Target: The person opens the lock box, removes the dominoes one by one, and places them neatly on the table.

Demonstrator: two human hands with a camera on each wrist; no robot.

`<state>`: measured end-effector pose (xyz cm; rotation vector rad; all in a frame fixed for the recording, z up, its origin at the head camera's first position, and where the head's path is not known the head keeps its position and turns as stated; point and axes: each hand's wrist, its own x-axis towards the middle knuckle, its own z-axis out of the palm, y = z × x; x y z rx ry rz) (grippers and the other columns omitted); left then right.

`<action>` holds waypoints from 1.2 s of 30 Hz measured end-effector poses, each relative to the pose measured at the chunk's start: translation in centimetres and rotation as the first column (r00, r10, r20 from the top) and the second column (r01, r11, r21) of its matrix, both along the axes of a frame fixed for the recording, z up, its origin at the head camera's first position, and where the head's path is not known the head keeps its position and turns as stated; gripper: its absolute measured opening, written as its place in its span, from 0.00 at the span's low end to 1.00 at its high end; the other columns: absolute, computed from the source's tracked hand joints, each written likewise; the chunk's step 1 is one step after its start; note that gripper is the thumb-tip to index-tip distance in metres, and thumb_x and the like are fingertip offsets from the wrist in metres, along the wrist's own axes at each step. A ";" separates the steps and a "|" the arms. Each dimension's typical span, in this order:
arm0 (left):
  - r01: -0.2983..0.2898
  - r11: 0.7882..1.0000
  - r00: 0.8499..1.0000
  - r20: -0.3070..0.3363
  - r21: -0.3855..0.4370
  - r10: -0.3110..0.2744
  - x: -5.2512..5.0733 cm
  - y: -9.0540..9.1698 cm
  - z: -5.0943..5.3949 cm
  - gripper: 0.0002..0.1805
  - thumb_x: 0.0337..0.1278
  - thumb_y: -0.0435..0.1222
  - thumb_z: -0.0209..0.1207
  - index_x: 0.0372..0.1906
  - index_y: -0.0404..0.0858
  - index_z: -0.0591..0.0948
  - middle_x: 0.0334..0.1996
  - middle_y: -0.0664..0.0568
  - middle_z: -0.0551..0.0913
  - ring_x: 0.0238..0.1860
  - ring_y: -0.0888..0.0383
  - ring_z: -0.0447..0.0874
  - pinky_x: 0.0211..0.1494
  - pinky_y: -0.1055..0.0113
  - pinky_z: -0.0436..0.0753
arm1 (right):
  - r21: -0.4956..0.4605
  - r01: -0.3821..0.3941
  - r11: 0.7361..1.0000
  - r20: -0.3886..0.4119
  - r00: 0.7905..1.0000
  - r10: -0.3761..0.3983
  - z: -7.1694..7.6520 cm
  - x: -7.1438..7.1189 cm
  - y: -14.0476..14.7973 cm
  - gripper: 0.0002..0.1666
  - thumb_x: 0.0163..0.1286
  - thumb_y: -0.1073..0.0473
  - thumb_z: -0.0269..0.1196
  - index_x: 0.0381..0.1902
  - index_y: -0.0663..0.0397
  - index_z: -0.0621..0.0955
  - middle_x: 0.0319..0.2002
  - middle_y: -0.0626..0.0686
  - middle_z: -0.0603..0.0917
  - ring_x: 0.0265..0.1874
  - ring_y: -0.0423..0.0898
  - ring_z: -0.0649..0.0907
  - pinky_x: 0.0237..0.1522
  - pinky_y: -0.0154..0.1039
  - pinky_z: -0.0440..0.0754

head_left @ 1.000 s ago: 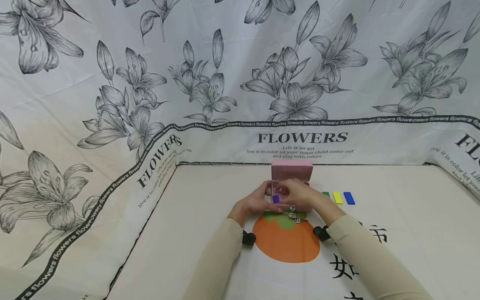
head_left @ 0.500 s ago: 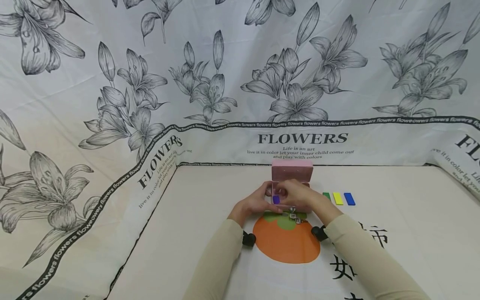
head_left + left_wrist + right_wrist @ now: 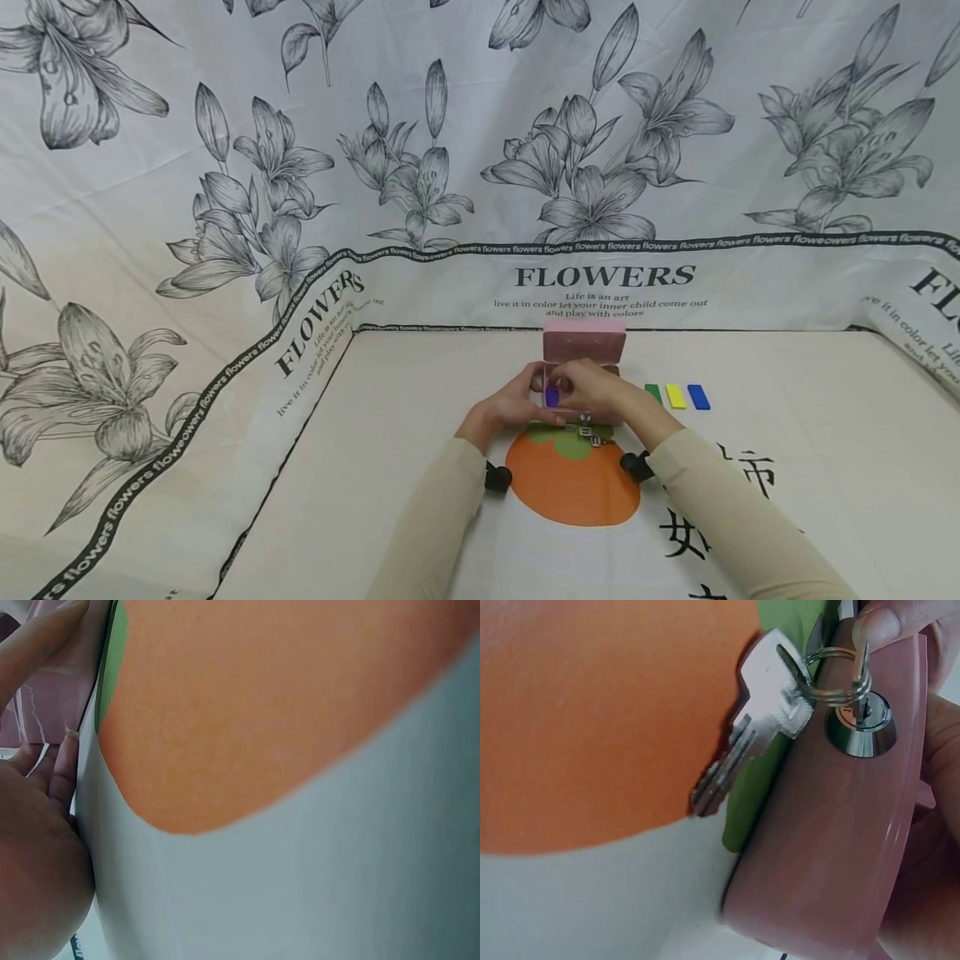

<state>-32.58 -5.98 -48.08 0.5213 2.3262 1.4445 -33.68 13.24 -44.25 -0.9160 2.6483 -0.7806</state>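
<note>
A pink box stands with its lid raised; its front wall has a lock with a key inserted, and a second key hangs from the ring. My left hand grips the box's left side, thumb along the front. In the left wrist view, my left hand has its fingers against the pink wall. My right hand reaches into the box with bent fingers, close to a purple-blue piece. Whether the fingertips pinch anything is hidden.
Right of the box lie a green piece, a yellow piece and a blue piece. An orange persimmon print and black characters mark the white cloth in front. Flower-patterned fabric rises behind.
My right forearm has shifted slightly to the left, and the visible part of the purple-blue piece has changed a little in shape. My left hand stays on the box.
</note>
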 end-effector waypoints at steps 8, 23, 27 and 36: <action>-0.008 1.000 1.000 0.023 -0.024 0.009 -0.6 0.0 -0.5 0.54 0.45 0.34 0.79 0.76 0.47 0.59 0.54 0.53 0.69 0.56 0.57 0.66 0.64 0.63 0.65 | -0.008 -0.022 1.000 -0.001 1.000 0.022 0.1 0.0 -0.1 0.16 0.64 0.69 0.68 0.50 0.62 0.84 0.31 0.50 0.81 0.30 0.44 0.77 0.34 0.39 0.74; -0.005 1.000 0.999 0.044 0.024 0.004 -0.3 -0.1 0.0 0.53 0.47 0.35 0.79 0.76 0.44 0.60 0.59 0.51 0.70 0.59 0.55 0.67 0.70 0.59 0.64 | 0.005 0.062 0.998 -0.062 0.996 -0.062 -0.1 0.3 -1.1 0.16 0.61 0.65 0.72 0.46 0.62 0.84 0.31 0.50 0.82 0.30 0.46 0.78 0.36 0.41 0.78; -0.014 1.000 0.999 0.048 0.020 0.013 -0.2 0.0 0.0 0.53 0.47 0.34 0.78 0.76 0.44 0.60 0.59 0.52 0.70 0.60 0.55 0.66 0.71 0.58 0.63 | 0.016 0.072 0.997 -0.078 0.994 -0.071 -0.1 0.5 -1.3 0.16 0.61 0.65 0.72 0.47 0.63 0.84 0.32 0.51 0.83 0.31 0.46 0.79 0.37 0.43 0.80; -0.024 1.000 0.998 0.053 0.020 0.023 -0.1 0.1 0.2 0.53 0.47 0.34 0.78 0.76 0.44 0.60 0.59 0.51 0.70 0.60 0.54 0.67 0.73 0.57 0.62 | 0.024 0.066 0.998 -0.077 0.995 -0.064 -0.4 0.5 -1.2 0.17 0.64 0.65 0.71 0.50 0.62 0.83 0.35 0.52 0.83 0.32 0.46 0.79 0.39 0.44 0.80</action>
